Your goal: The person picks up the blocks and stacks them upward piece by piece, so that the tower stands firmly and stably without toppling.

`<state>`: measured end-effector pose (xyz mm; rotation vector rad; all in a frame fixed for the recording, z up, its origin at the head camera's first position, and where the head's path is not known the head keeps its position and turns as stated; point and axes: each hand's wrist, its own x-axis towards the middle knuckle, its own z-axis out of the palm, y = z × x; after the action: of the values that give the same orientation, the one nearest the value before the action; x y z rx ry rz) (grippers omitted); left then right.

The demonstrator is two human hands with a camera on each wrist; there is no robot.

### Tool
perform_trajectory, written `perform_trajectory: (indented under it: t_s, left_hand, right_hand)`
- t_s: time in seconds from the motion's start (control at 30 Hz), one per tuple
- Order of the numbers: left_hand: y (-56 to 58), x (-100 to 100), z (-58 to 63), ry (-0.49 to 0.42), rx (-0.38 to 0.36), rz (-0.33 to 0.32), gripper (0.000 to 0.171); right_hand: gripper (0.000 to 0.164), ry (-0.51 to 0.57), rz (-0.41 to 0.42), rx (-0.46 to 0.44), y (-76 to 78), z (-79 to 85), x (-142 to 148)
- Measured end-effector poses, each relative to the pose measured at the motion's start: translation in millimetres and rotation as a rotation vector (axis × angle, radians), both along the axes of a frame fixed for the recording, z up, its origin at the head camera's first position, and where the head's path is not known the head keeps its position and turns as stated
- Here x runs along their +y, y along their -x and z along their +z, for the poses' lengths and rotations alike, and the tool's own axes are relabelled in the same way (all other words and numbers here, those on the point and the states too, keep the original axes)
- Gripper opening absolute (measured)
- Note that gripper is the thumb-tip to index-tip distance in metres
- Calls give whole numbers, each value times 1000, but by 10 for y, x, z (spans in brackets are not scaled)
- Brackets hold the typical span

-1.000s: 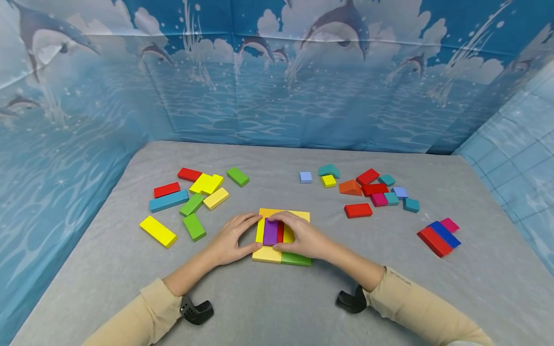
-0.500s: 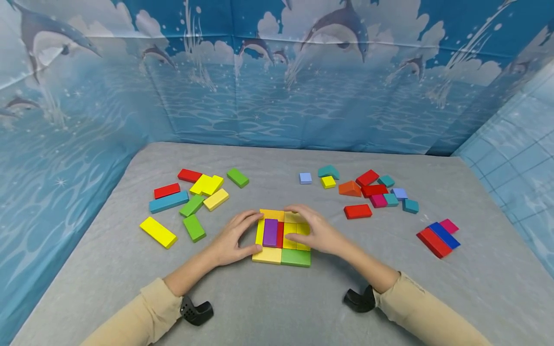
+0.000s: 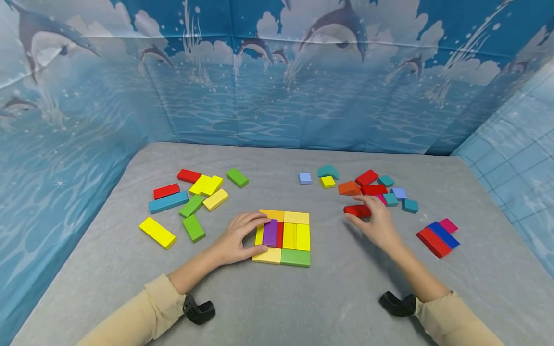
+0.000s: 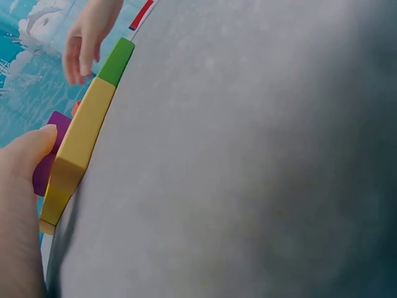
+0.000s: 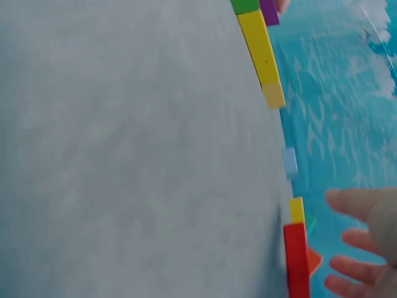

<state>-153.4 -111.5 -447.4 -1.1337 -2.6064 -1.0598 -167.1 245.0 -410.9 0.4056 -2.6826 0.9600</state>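
A flat layer of wooden blocks, with yellow blocks (image 3: 289,236), a green block (image 3: 295,257) and a red block (image 3: 280,235), lies in the middle of the table. A purple block (image 3: 270,233) sits on its left part, standing above the layer in the left wrist view. My left hand (image 3: 235,240) pinches the purple block at its two ends, thumb near, fingers far. My right hand (image 3: 377,223) hovers over a red block (image 3: 357,210) at right, thumb and fingers spread. In the right wrist view that red block (image 5: 297,261) lies below the fingers, apart from them.
On the left lie several loose blocks, among them a blue block (image 3: 169,202) and a yellow block (image 3: 157,232). Behind my right hand is a cluster with an orange wedge (image 3: 348,188) and a teal arch (image 3: 328,171). A dark blue block (image 3: 443,234) lies far right.
My right hand has left the block layer and moved right to above the red block. My left hand has shifted slightly right, its fingertips now at the purple block.
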Motion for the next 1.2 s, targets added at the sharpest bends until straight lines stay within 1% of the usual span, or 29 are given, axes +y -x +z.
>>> perform_trajectory:
  t_s: [0.17, 0.33, 0.43, 0.53, 0.63, 0.83, 0.93, 1.03, 1.1, 1.2]
  left_hand:
    - [2, 1, -13, -9, 12, -10, 56]
    - [0, -6, -28, -2, 24, -3, 56]
    - [-3, -7, -35, 1, 21, 0, 56]
    - [-7, -7, -39, 1, 23, 3, 56]
    - [-8, -6, -46, 2, 34, 3, 56]
    - [-7, -9, -52, 15, 35, 4, 57]
    - [-8, -5, -50, 12, 34, 3, 57]
    - [-8, -4, -53, 7, 41, 2, 57]
    - [-8, -3, -55, 7, 39, 3, 57]
    - [-7, -5, -55, 5, 32, 5, 57]
  right_hand:
    - [52, -72, -91, 48, -32, -86, 101]
    - [56, -122, -164, 93, -5, -204, 100]
    - [56, -121, -189, 122, 20, -263, 83]
    - [54, -110, -193, 145, 38, -293, 71]
    - [50, -96, -169, 147, 47, -297, 65]
    - [47, -72, -106, 98, 14, -258, 66]
    - [45, -82, -102, 64, -9, -211, 58]
    - [44, -94, -69, 6, -23, -123, 27]
    - [45, -88, -12, -32, -35, -42, -26]
    - [49, -70, 117, -80, -67, 86, -173]
